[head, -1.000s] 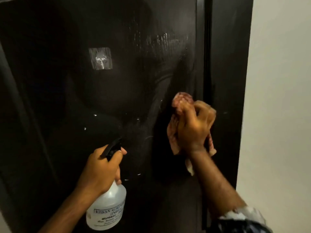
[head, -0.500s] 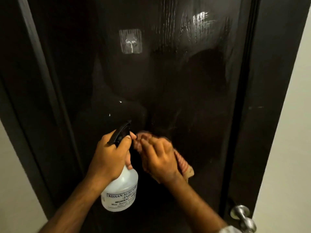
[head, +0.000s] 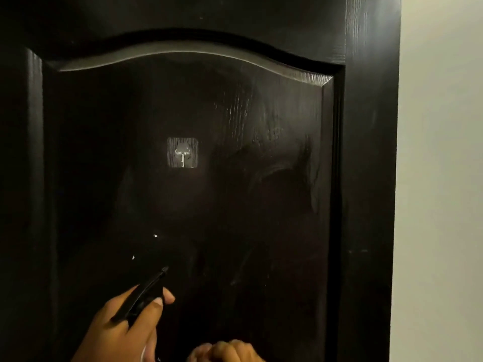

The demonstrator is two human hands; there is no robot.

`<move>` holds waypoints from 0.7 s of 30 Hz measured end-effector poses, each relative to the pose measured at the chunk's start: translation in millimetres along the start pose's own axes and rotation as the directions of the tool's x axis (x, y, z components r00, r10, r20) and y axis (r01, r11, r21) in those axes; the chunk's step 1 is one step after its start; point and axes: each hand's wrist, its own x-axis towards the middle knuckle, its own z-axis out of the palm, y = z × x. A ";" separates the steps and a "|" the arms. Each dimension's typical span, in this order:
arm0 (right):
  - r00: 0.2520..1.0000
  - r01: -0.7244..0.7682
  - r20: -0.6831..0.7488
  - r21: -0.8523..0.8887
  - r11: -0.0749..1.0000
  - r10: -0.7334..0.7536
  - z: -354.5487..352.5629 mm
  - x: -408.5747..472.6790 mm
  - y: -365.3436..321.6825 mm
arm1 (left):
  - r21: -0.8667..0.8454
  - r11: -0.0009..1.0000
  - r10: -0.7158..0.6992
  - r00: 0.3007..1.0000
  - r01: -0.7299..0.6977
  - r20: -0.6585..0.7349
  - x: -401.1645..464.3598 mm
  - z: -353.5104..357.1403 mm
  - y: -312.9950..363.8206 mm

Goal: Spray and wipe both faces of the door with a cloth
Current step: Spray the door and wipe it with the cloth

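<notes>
A pale wall fills the right side, plain and evenly lit in a dim, warm light. It meets a dark frame that runs top to bottom along the wall's left edge, with wood grain catching a faint sheen near the top. The light is low overall, and the left side falls away into near black.

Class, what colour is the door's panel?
Black, with wood grain; the door shows best in the head view.
</notes>
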 end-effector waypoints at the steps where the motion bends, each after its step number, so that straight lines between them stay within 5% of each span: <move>1: 0.997 -0.047 -0.054 0.098 0.994 0.053 -8.1 2.2 -6.1 | -0.051 0.998 -0.027 1.000 0.026 -0.016 2.9 -3.7 0.2; 4: 0.970 0.040 -0.238 -0.029 0.999 -0.046 -10.6 21.8 -6.0 | -0.082 0.997 -0.008 0.999 0.004 -0.043 0.5 -8.1 0.1; 13: 0.747 -0.300 -0.563 0.190 0.935 0.354 -43.1 178.1 -17.7 | -0.017 0.998 0.066 0.995 -0.068 -0.072 10.0 -19.5 -4.9; 17: 0.849 -0.078 -0.523 0.016 0.997 0.075 -6.5 157.6 -52.4 | -0.010 0.994 0.103 0.986 -0.105 -0.128 20.5 -26.8 -2.3; 21: 0.919 0.128 -0.379 0.027 0.991 -0.108 41.0 78.4 -75.0 | 0.047 0.991 0.129 0.975 -0.123 -0.181 26.1 -33.1 -9.5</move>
